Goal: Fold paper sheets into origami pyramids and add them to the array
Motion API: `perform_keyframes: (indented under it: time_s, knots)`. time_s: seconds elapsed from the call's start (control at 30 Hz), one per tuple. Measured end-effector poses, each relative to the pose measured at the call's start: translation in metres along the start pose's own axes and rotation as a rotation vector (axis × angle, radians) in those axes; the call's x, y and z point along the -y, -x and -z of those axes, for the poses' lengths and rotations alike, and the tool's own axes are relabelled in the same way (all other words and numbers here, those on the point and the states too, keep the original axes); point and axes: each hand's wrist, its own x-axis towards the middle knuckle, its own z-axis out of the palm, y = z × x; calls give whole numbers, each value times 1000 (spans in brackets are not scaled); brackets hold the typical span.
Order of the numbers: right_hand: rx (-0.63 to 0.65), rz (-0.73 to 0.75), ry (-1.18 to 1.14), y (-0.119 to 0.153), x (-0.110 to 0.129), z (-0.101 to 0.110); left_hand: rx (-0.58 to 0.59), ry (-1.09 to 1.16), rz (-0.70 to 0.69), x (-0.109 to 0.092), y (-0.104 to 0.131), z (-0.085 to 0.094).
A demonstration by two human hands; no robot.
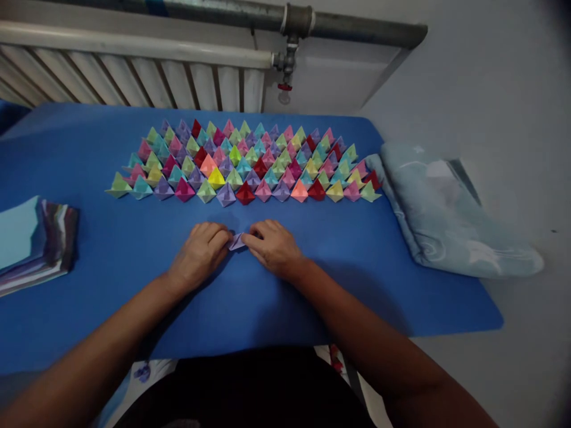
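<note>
A small folded piece of light purple paper (pixel 237 241) is pinched between my two hands, low over the blue table. My left hand (pixel 201 252) grips its left end with closed fingers. At the right end, my right hand (pixel 275 246) has thumb and fingers pressed on the paper. Beyond the hands stand several rows of small folded paper boats (pixel 245 193) in many colours, side by side and close together.
On the blue table (pixel 111 249), a stack of coloured paper sheets (pixel 20 235) lies at the left edge. A folded grey-green cloth (pixel 446 220) rests at the right, partly over the edge. Behind the table are a white radiator (pixel 169 83) and a pipe (pixel 366 30).
</note>
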Motion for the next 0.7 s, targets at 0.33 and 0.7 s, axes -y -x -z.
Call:
perform_keyframes:
  time_s: [0.33,0.7]
  knots:
    - [95,-26,-26,15,5,5,65,19,-67,-3,11,4]
    - [89,-222,-84,23,19,13,97,43,-56,-10,10,5]
